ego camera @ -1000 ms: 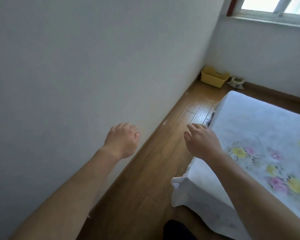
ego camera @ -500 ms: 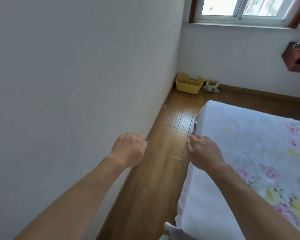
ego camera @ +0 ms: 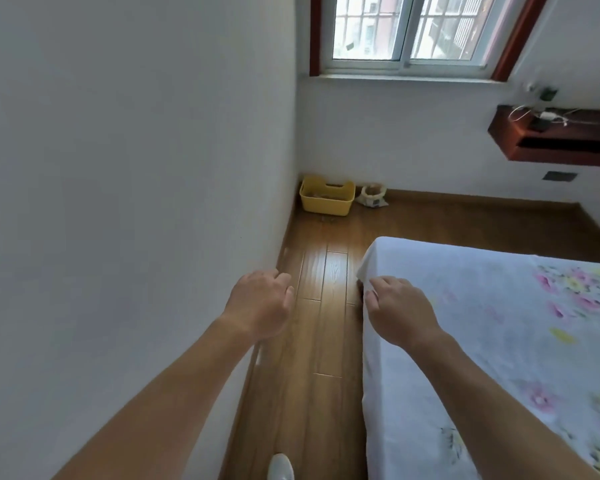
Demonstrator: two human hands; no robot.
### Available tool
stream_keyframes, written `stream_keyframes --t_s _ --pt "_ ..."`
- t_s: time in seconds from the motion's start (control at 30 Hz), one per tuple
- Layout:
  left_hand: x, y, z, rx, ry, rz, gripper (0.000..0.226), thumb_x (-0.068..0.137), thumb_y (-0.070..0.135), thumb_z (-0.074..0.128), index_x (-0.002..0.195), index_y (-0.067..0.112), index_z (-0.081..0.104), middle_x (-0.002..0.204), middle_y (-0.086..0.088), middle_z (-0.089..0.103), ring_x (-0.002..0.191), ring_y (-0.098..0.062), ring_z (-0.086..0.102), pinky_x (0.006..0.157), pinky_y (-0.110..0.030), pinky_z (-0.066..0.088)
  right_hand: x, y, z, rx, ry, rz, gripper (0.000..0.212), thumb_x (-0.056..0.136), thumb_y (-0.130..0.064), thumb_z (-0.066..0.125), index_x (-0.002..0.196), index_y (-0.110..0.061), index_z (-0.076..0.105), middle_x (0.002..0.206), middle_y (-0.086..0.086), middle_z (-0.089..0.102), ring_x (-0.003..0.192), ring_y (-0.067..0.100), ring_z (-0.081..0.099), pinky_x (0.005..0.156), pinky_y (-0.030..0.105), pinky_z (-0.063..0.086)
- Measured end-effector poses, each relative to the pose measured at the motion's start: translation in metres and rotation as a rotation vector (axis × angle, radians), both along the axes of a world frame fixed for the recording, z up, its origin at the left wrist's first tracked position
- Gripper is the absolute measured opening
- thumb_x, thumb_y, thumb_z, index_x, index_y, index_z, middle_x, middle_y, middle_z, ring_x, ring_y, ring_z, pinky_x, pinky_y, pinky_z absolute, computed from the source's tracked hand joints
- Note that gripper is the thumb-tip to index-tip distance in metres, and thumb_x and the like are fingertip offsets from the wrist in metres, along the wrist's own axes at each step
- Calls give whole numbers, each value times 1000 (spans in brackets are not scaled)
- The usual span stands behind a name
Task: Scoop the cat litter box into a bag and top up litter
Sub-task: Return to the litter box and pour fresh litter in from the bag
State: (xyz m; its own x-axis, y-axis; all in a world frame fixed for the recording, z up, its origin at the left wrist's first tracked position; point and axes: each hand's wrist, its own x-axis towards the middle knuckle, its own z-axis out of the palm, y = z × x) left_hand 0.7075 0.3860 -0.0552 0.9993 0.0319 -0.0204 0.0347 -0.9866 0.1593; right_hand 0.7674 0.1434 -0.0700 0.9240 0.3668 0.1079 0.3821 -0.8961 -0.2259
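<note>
No legible writing; litter bag beside yellow bin.

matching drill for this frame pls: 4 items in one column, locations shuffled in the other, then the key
Items:
1. yellow bin
2. small sack
3. wall shelf
4. bed sheet

Places:
A. mounted high on the right wall
B. floor, in the far corner under the window
C. spread over the bed beside the right hand
D. floor, just right of the bin

Pairs: 1-B, 2-D, 3-A, 4-C
</note>
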Motion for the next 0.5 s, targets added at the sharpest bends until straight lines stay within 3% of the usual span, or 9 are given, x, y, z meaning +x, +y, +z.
stream_keyframes --t_s 0.33,0.4,0.5 --pt "190 24 5 8 17 -127 41 101 36 27 120 19 59 116 2 62 107 -18 56 94 -35 45 153 16 -3 -5 39 -166 32 97 -27 37 106 -12 63 105 4 66 91 24 58 79 37 51" --pt "228 25 0 12 26 -134 42 101 37 26 120 20 59 114 4 62 107 -18 56 94 -35 45 190 16 -8 -3 54 -174 31 97 -27 37 104 -13 63 103 3 66 91 24 57 77 36 49" --pt "289 24 -4 18 26 -117 37 101 37 27 113 23 59 106 5 60 101 -18 56 87 -33 45 252 12 -13 -5 57 -176 22 96 -25 38 84 -16 54 88 2 60 81 22 52 67 34 40"
